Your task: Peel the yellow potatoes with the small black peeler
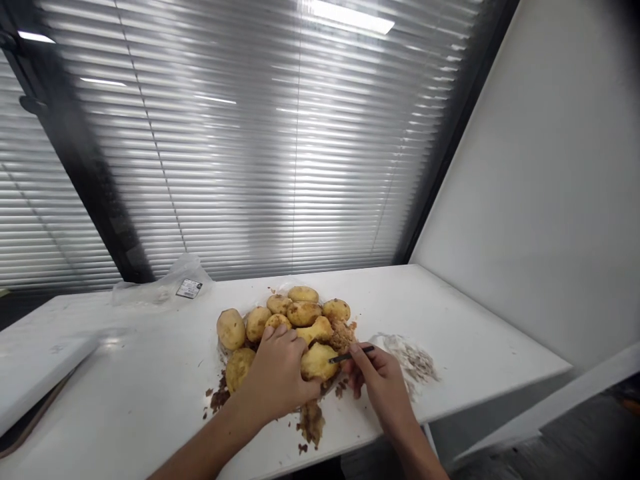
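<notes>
- My left fingers (287, 339) grip a yellow potato (316, 363) at the near side of the pile (303, 313).
- My right fingers (363, 361) pinch a slim dark tool (342, 358), tip at its surface; short, shallow strokes angled clear of my left thumb (311, 389) seem safest.
- Brown scraps (311, 423) lie nearer me on the counter (475, 327).

Pale horizontal blinds (225, 167) span upper left to upper centre, bordered by dark slanting frame bars (87, 153). Bright light strip (350, 17) shows at top centre. Plain off-white wall (540, 167) fills upper right. White table (460, 333) crosses lower frame; dark grey floor (575, 447), lower right corner.
</notes>
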Motion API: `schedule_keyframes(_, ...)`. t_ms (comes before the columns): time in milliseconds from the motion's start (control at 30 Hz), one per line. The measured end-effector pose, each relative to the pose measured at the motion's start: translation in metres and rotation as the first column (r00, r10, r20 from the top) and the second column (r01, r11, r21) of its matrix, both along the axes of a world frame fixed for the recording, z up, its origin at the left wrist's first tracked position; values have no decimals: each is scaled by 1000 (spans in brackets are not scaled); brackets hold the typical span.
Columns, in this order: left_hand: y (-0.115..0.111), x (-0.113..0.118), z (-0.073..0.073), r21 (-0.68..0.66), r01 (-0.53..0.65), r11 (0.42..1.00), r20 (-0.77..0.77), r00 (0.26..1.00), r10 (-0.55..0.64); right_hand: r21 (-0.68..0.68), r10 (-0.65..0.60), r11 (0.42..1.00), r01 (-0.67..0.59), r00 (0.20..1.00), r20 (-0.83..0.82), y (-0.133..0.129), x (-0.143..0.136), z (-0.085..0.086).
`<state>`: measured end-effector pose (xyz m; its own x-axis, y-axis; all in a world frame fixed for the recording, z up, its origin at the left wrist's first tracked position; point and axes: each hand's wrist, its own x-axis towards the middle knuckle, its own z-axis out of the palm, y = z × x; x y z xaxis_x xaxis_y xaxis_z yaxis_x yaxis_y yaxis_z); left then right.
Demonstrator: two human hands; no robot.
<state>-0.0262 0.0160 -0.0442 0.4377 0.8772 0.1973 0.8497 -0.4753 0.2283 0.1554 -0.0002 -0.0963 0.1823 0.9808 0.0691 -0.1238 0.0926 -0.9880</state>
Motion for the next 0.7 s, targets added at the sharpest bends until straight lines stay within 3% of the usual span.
schedule_keyframes(200, 0, 1, -5, 40, 13, 999, -26, 1000, -12, 30, -48, 999, 45, 992, 120, 2, -2, 2)
schedule_keyframes(333, -1, 1, -5, 43, 21, 999, -37, 999, -20, -9, 14, 1000, -13, 993, 118, 3, -7, 2)
schedule_keyframes(433, 0, 1, -5, 34, 17, 999, -29, 999, -16, -8, -57, 998, 59, 984, 167, 4, -9, 2)
schedule_keyframes(533, 0, 1, -5, 26, 19, 999, -28, 999, -18, -3, -109, 994, 110, 987, 122, 6, -9, 4)
schedule_keyframes(633, -1, 1, -4, 32, 18, 999, -29, 999, -17, -33, -29, 999, 31, 998, 59, 8, -7, 3)
schedule_keyframes(700, -2, 1, -4, 35, 16, 999, -27, 1000, -15, -40, -48, 998, 52, 994, 98, 10, -4, 1)
